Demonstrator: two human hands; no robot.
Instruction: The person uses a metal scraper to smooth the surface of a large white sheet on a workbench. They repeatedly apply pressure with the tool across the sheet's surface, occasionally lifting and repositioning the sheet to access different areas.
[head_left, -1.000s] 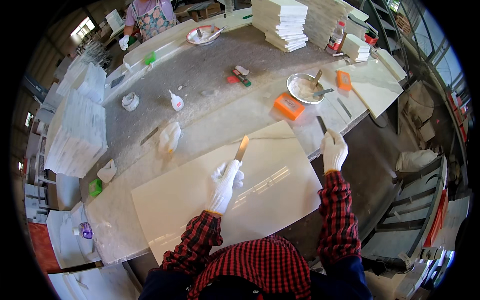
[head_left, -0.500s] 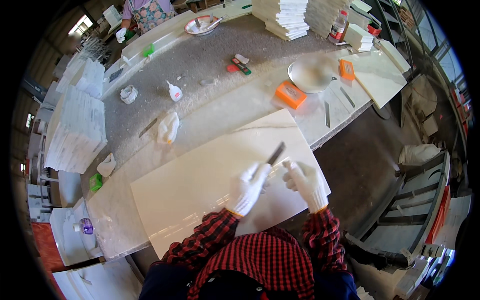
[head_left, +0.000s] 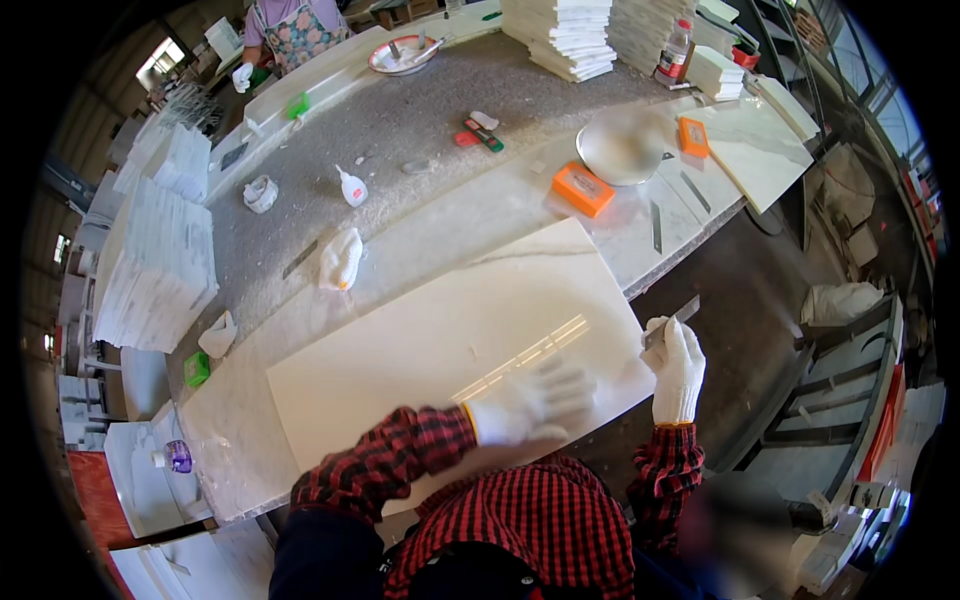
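A glossy cream slab [head_left: 360, 375] with a faint grey vein lies in front of me on the bench. My left hand [head_left: 535, 400], in a white knit glove and slightly blurred, is over its near right part with fingers spread, holding nothing. Beyond the slab's right edge, my right hand [head_left: 680, 370], gloved the same way, grips a flat metal blade [head_left: 687, 309]. The blade slants up to the right; its lower part is hidden by the fingers.
Orange boxes [head_left: 582, 190] flank a metal bowl [head_left: 620, 150] on the bench. Metal strips [head_left: 656, 228] lie near its front edge. A crumpled white glove [head_left: 341, 260] and small white bottle [head_left: 352, 187] sit farther left. Stacked tiles [head_left: 160, 265] stand left; a person [head_left: 297, 35] is across the bench.
The blade has passed from my left hand to my right. My right hand has moved right, off the slab. My left hand has opened and dropped lower over the slab.
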